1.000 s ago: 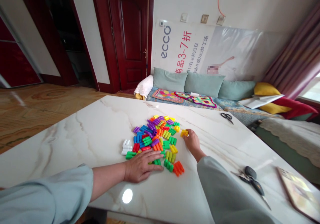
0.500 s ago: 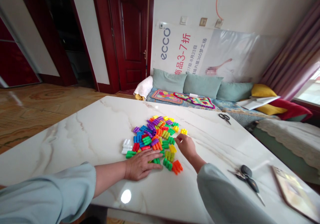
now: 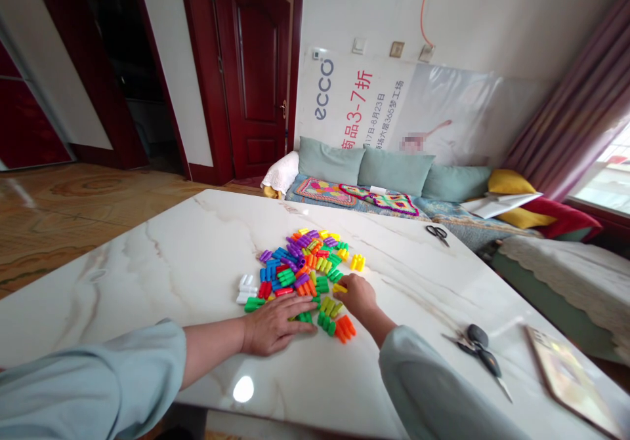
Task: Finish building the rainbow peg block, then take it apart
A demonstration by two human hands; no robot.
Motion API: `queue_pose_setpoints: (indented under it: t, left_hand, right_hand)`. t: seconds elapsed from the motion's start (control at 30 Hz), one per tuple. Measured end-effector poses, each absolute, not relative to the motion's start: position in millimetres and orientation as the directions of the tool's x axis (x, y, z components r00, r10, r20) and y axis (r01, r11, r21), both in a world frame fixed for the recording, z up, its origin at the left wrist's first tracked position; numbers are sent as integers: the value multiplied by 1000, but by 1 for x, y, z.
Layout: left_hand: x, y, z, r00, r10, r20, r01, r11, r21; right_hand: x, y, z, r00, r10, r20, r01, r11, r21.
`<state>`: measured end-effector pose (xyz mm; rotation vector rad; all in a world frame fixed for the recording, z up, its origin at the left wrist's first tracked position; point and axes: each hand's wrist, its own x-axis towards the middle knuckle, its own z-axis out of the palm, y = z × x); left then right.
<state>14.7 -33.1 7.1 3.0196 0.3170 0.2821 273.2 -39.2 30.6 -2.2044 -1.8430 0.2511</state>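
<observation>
Colourful ribbed plastic building pieces point(image 3: 298, 251) lie in a loose heap on the white marbled table point(image 3: 162, 263). My left hand point(image 3: 273, 324) rests flat over the heap's near side, fingers stretched out, with green pieces point(image 3: 305, 317) partly hidden beneath it. At the right side of the heap, the fingers of my right hand point(image 3: 360, 296) are pinched on a yellow piece point(image 3: 338, 288). An orange piece point(image 3: 345, 328) lies just in front of that hand. Beyond it is another yellow piece point(image 3: 357, 262). White pieces point(image 3: 246, 289) sit at the left edge of the heap.
Black-handled scissors point(image 3: 437, 233) lie near the table's far right edge. A folding multi-tool point(image 3: 480, 355) with blades out and a phone-like flat object point(image 3: 571, 381) are at the right. A sofa with pale green cushions point(image 3: 331, 161) stands behind the table.
My right hand has come nearer, down to the yellow piece at the heap's right side, and its fingers have closed on it. My left hand stays in place.
</observation>
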Motion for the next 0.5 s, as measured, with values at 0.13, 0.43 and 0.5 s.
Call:
queue_pose_setpoints:
  t: [0.13, 0.43, 0.5]
  left_hand:
    - [15, -33, 6, 958, 209, 196, 187, -975, 123]
    - [15, -33, 4, 957, 218, 193, 200, -974, 108]
    - [15, -33, 4, 957, 215, 197, 197, -975, 107]
  right_hand:
    - [298, -34, 30, 293, 921, 258, 880, -155, -449]
    - [339, -28, -1, 396, 872, 287, 802, -177, -571]
    - [341, -25, -8, 370, 879, 300, 808, -146, -571]
